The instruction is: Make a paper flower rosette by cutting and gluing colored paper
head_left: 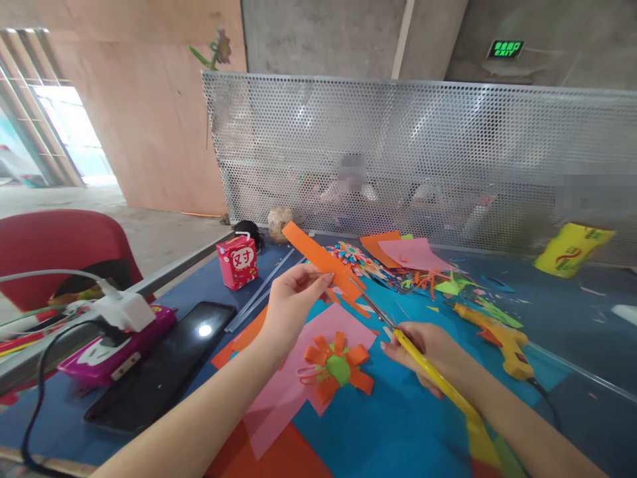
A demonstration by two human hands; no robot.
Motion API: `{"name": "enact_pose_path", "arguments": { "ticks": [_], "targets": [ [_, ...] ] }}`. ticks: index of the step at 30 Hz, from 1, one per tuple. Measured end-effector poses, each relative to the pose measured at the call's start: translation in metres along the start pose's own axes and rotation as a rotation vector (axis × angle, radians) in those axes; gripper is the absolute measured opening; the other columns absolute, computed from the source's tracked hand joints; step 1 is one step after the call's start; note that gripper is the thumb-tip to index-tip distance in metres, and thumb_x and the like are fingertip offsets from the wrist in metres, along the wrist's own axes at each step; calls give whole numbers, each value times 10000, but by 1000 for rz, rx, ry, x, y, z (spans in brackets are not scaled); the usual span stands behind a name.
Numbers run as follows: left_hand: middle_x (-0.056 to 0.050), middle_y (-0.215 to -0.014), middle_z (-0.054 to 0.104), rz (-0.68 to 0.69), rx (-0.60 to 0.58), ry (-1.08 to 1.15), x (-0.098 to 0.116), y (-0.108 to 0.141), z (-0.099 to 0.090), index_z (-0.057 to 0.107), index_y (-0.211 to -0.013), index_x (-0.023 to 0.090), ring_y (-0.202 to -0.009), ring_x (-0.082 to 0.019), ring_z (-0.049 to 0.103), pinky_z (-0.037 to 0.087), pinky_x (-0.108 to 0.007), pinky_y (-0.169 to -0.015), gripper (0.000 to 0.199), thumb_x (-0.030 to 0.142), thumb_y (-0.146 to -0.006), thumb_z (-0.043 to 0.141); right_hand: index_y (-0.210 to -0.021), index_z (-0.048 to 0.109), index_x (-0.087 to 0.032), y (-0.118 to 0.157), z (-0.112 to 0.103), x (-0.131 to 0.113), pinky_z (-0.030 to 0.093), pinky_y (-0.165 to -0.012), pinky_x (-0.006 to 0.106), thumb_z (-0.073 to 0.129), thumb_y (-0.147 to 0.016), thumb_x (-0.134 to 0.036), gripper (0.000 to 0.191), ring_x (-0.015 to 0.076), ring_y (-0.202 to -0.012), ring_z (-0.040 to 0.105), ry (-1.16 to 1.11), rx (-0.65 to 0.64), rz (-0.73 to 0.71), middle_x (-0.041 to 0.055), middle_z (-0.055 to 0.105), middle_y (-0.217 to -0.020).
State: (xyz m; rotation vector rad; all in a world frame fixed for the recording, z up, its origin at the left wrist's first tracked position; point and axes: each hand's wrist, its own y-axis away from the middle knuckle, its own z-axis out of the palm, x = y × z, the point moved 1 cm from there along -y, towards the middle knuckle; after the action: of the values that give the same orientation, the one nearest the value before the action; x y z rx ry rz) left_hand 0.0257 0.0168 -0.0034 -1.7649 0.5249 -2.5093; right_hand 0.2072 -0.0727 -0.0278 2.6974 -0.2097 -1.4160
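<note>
My left hand [293,299] is closed, pinching an orange paper strip [318,252] that slants up and to the left. In my right hand [428,352] is a pair of scissors [381,315] with yellow showing at the handle. Its metal blades point at the lower end of the strip; whether they are apart there I cannot tell. Below my hands lies a paper flower [339,368] with orange petals and a green centre. It rests on pink paper [271,415] over a blue sheet [383,425].
Left are a phone [159,365], a purple power strip [94,358] with a white charger, and a red drink box [237,262]. Right lies a yellow glue gun [497,338] with a cord. Paper scraps [428,282] and a yellow packet [572,250] lie before a perforated metal screen [398,146].
</note>
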Motion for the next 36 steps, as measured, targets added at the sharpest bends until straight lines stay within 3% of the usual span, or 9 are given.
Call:
{"name": "enact_pose_path", "arguments": {
  "ticks": [8,20,29,36],
  "targets": [
    [29,-555,611,-25,-35,-36,1,4,3,606,-617,136,-448,-59,538,452,-178,-469,97,168,-655,689,-634,397,-226,-3,2,2,259,-365,219,570,-731,-458,305,69,-383,326,42,-3,-51,-89,323,-504],
    [35,-578,597,-20,-46,-79,-5,4,0,606,-625,133,-451,-57,534,438,-185,-487,99,188,-665,677,-557,348,-225,-5,3,1,234,-393,221,608,-663,-553,432,77,-422,295,88,45,-46,-89,280,-484],
    [16,-622,609,-29,-84,-86,-8,4,2,619,-644,130,-487,-66,535,425,-188,-486,116,225,-659,684,-624,401,-217,-3,4,-2,259,-410,215,582,-715,-473,327,84,-445,321,57,25,-61,-84,313,-512],
    [24,-574,598,-33,-70,-94,-9,4,0,609,-643,124,-467,-65,532,431,-185,-481,111,205,-656,684,-589,359,-222,-4,5,1,224,-399,219,588,-709,-461,353,73,-420,285,56,42,-47,-92,278,-500]
  ]
}}
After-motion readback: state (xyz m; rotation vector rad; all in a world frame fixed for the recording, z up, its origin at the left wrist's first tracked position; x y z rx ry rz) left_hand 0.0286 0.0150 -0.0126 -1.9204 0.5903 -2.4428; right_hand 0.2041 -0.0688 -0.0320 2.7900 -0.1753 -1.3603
